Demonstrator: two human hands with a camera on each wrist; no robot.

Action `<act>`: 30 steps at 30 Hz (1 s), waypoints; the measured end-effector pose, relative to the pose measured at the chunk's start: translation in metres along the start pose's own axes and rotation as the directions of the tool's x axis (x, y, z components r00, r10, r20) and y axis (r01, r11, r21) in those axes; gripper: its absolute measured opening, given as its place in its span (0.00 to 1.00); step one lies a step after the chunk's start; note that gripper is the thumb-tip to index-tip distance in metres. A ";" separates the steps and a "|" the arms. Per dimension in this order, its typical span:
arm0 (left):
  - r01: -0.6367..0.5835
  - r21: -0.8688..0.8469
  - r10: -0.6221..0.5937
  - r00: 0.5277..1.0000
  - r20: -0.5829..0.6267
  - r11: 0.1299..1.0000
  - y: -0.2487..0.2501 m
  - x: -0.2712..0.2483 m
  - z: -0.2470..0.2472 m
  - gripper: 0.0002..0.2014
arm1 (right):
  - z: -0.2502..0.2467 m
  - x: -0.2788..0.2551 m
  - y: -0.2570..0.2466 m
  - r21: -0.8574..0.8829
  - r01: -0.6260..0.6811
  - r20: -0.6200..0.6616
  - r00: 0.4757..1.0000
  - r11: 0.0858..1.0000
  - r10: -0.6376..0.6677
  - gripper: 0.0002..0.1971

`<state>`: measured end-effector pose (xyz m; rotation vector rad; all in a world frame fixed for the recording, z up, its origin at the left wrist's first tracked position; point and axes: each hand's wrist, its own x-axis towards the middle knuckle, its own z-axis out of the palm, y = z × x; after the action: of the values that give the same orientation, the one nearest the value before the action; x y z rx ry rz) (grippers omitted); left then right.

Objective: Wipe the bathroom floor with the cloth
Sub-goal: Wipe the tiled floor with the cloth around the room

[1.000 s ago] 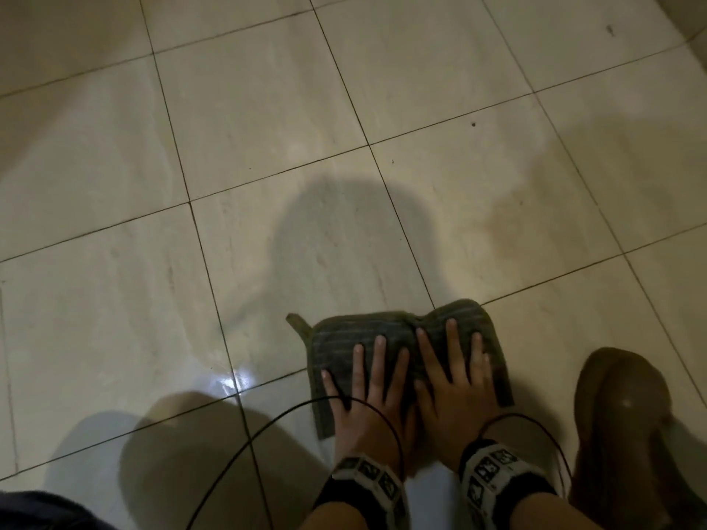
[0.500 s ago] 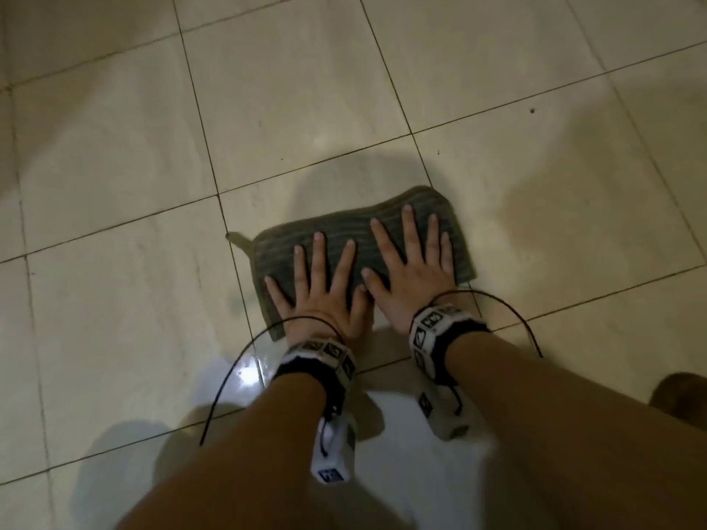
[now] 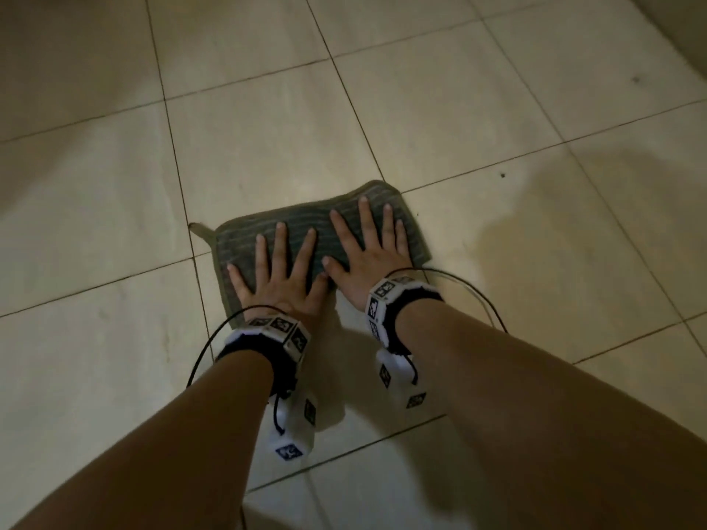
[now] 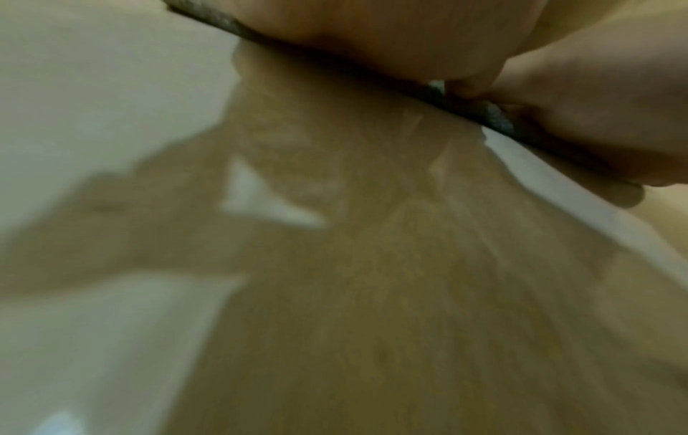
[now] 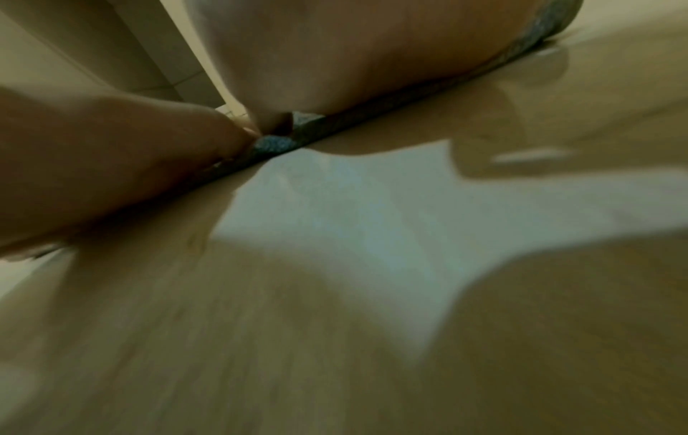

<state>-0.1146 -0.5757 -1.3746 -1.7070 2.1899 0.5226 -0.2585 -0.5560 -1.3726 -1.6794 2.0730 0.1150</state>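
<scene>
A grey-green ribbed cloth (image 3: 237, 239) lies flat on the beige tiled floor (image 3: 459, 120) in the head view. My left hand (image 3: 275, 273) presses on its left half, fingers straight and spread. Beside it, my right hand (image 3: 367, 250) presses the right half the same way, thumbs almost touching. Both wrist views are blurred. The left wrist view shows only the cloth edge (image 4: 495, 120) under my palm. In the right wrist view the cloth (image 5: 275, 144) shows as a thin strip under my hand on the floor.
Dark grout lines cross the floor in a grid. A small loop tab (image 3: 199, 228) sticks out at the cloth's left corner. Small dark specks (image 3: 502, 175) lie on the tile to the right. Black cables (image 3: 478, 296) loop from the wrist bands. A wall base (image 3: 681, 28) is at top right.
Both hands have pushed the cloth forward, away from my body, and my arms have stretched out. The brown shoe at lower right has left the view.
</scene>
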 end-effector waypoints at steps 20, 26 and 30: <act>0.035 -0.150 -0.067 0.974 -0.216 0.988 -0.011 -0.168 0.085 0.35 | 0.073 -0.184 0.005 -0.002 0.019 -0.014 1.000 1.000 -0.019 0.41; 0.051 -0.129 -0.082 0.967 -0.243 0.990 -0.007 -0.151 0.091 0.37 | 0.080 -0.182 0.009 0.003 0.007 -0.048 0.999 1.000 -0.007 0.37; 0.053 -0.117 -0.082 0.964 -0.254 0.992 -0.008 -0.157 0.094 0.32 | 0.078 -0.186 0.013 -0.014 0.030 -0.088 0.996 0.999 -0.032 0.38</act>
<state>-0.0669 -0.3996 -1.3860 -2.0003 2.3051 0.4300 -0.2202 -0.3577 -1.3700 -1.7527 2.1133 0.0445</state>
